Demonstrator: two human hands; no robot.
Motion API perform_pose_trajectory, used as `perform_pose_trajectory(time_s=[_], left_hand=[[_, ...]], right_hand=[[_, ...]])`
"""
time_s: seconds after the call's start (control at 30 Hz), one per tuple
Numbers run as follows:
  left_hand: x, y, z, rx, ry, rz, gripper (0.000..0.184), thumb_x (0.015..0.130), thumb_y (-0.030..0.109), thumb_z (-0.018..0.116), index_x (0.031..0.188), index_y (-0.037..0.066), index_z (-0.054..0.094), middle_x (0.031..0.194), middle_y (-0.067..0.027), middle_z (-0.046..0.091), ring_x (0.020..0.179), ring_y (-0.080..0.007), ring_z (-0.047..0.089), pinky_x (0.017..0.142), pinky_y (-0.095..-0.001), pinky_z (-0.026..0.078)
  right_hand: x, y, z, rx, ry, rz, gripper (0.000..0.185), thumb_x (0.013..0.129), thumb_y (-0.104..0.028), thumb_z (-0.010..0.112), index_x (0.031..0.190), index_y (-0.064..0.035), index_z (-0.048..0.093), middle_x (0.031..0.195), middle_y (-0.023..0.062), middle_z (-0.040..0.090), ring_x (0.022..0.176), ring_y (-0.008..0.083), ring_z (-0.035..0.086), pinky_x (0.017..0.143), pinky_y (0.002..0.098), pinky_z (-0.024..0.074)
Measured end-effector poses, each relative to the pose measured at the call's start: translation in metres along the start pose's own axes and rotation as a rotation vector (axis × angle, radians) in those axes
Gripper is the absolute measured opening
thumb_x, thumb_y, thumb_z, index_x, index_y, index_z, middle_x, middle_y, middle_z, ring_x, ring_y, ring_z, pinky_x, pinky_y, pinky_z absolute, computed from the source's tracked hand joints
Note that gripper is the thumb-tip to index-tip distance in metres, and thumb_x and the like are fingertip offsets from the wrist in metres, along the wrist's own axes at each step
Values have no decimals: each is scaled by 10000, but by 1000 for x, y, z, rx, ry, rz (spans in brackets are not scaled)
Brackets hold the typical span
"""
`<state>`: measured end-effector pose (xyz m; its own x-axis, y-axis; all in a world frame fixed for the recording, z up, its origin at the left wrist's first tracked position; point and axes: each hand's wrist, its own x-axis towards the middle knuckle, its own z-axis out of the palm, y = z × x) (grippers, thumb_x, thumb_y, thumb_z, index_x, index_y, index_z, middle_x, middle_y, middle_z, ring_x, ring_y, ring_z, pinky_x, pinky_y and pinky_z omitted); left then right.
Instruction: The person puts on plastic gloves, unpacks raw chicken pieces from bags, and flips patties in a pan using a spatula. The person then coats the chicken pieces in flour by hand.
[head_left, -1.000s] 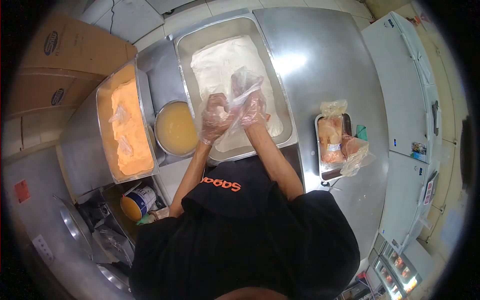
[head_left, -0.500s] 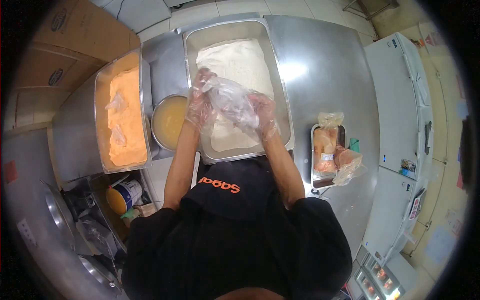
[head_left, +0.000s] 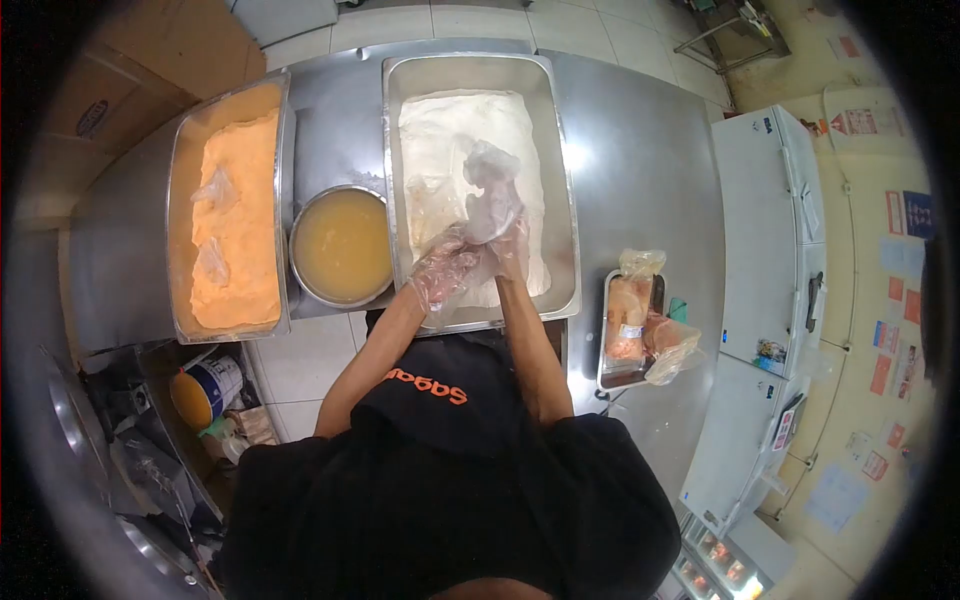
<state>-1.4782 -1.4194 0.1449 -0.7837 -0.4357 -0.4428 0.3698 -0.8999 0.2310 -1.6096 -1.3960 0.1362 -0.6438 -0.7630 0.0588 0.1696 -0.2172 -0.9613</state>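
Both my hands wear thin clear plastic gloves and are close together over a deep metal tray (head_left: 570, 230) of white, flour-like powder (head_left: 450, 120). A crumpled clear plastic bag (head_left: 492, 165) stands up from between them, pointing to the tray's far end. My right hand (head_left: 510, 248) is closed around the lower part of the bag. Beside it, my left hand (head_left: 447, 268) has its fingers curled in at the bag's base. Whether the bag has anything in it is hard to make out, and some fingertips are hidden.
To the left are a round metal bowl (head_left: 343, 248) of cloudy yellow liquid and a metal tray (head_left: 284, 210) of orange crumbs with two crumpled clear plastic pieces (head_left: 215, 188). On the right, a small metal tray (head_left: 605, 375) holds bagged pinkish food (head_left: 628, 315).
The plastic bag, stretched between my spread hands before, now stands upright. My hands have come together near the tray's front end. The view has shifted slightly.
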Motion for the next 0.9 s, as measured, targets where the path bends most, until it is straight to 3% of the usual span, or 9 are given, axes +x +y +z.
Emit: perform_pose_trajectory(time_s=[0.37,0.43,0.5,0.53,0.63,0.67,0.77,0.83,0.9], left_hand=[[-13,40,0,22,97,189,183,885,12,557,997,62,421,915,-156,589,678,-248,627,543,-423,565],[-25,48,8,482,39,363,167,908,35,562,984,66,417,901,-192,590,729,-296,652,571,-440,572],[-38,66,-6,369,-196,270,201,893,28,597,1016,63,442,955,-176,611,815,-273,665,612,-361,578],[-39,74,-11,259,-420,191,241,877,21,632,1048,60,467,1010,-160,631,900,-251,677,654,-282,583],[-13,69,-10,218,-283,225,323,864,40,653,1124,55,462,1021,-140,634,919,-262,662,712,-319,585],[-6,71,-1,208,-237,235,352,859,47,660,1149,53,460,1025,-134,635,926,-266,657,731,-332,585],[15,82,47,1232,-66,1073,448,828,18,666,1227,36,461,1041,-82,641,942,-255,635,787,-356,562],[52,76,34,1345,-161,1332,471,801,-6,660,1239,41,491,985,-73,647,941,-237,620,809,-361,533],[68,63,30,1352,-170,980,381,819,20,634,1187,46,536,927,-119,644,860,-273,631,712,-371,526]], right_hand=[[27,-62,73,-856,-232,-357,406,835,-260,643,1158,-25,569,947,118,643,867,273,618,794,343,493],[34,-77,82,-1136,-228,-520,403,841,-283,632,1149,-30,573,906,122,652,832,287,625,773,347,495],[43,-88,89,-1309,-187,-564,402,847,-306,620,1140,-34,577,865,126,661,796,300,631,751,351,497],[52,-91,91,-1191,-49,-205,388,880,-332,569,1132,-36,574,835,137,656,782,327,626,760,377,493],[47,-97,85,-1169,50,215,451,949,-398,447,1211,-40,532,853,191,636,818,400,604,793,400,479],[46,-63,61,-1129,40,10,475,959,-413,431,1234,-36,520,861,193,637,821,379,611,783,404,473],[44,-49,61,-937,122,-162,520,984,-451,372,1255,-27,501,886,189,637,835,302,626,760,416,457],[58,-50,57,-594,101,174,534,990,-467,343,1283,-44,487,1037,194,610,961,262,598,877,361,435],[70,-49,50,-320,118,321,548,996,-477,321,1327,-64,462,1199,205,565,1094,240,557,1009,313,388]])
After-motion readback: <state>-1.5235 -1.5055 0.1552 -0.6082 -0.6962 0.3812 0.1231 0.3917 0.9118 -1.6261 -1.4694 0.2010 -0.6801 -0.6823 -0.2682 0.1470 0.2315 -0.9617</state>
